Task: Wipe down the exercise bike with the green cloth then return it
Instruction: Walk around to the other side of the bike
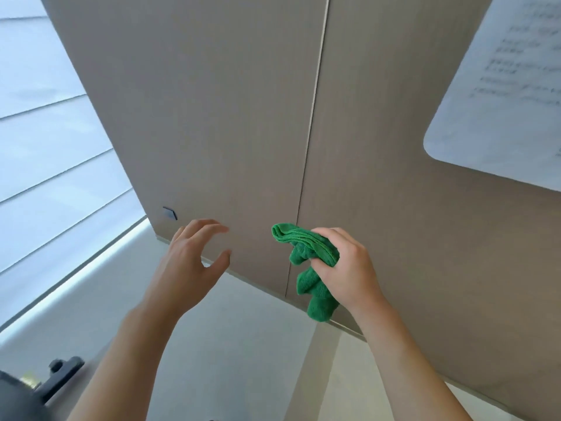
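Observation:
My right hand point(346, 265) grips the green cloth point(306, 268), bunched up, with one folded end sticking out to the left and the rest hanging below my fist. My left hand point(194, 259) is raised beside it, a little to the left, fingers spread and empty. Both hands are held up in front of a tall beige wall panel point(230, 132). A dark part of the exercise bike point(57, 378) shows only at the bottom left corner; the rest of the bike is out of view.
A vertical seam point(309, 141) splits the beige panels. A small dark hook point(169, 213) sits low on the left panel. A white board with writing point(504, 95) hangs at the upper right. A window with blinds point(51, 153) fills the left side.

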Demonstrator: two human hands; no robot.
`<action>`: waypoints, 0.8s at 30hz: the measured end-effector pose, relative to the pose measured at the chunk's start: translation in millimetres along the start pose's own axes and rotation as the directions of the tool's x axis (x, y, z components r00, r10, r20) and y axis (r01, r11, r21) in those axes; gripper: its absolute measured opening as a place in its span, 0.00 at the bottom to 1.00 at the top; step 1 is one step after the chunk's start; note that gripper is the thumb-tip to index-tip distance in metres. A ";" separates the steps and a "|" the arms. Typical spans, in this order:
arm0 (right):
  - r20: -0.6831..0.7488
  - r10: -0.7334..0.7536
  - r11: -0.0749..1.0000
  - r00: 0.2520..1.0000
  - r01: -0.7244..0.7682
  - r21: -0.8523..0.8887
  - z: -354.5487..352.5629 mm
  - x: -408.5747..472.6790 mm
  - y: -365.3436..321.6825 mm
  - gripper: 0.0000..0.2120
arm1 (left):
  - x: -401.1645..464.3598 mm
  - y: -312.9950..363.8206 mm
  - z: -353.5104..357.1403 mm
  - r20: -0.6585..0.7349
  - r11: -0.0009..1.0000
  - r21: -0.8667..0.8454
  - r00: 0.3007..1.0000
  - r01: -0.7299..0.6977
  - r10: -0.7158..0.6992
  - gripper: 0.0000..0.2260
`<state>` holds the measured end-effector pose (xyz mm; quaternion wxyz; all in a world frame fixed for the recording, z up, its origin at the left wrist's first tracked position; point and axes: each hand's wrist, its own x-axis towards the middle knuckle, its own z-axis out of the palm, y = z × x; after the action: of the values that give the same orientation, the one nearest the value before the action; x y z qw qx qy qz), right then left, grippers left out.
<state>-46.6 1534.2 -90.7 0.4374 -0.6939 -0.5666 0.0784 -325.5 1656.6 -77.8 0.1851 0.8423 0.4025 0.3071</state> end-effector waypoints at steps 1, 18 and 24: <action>0.010 -0.014 1.000 1.000 0.014 -0.001 14.7 18.3 -8.3 0.24 | 9.4 -16.4 -10.9 -0.021 1.000 0.001 1.000 0.013 -0.013 0.14; 0.313 -0.286 0.957 0.906 0.251 0.147 260.1 213.3 -104.5 0.24 | 53.0 -219.0 -123.8 -0.259 0.930 0.044 0.903 0.365 -0.343 0.14; 0.424 -0.411 0.907 0.807 0.313 0.283 333.8 277.4 -120.0 0.23 | 59.9 -252.3 -137.2 -0.381 0.823 0.066 0.776 0.564 -0.502 0.14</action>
<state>-238.7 1941.3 -101.8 0.3594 -0.4844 -0.7675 0.2170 -530.0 1866.2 -94.9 0.1157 0.6382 0.6767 0.3483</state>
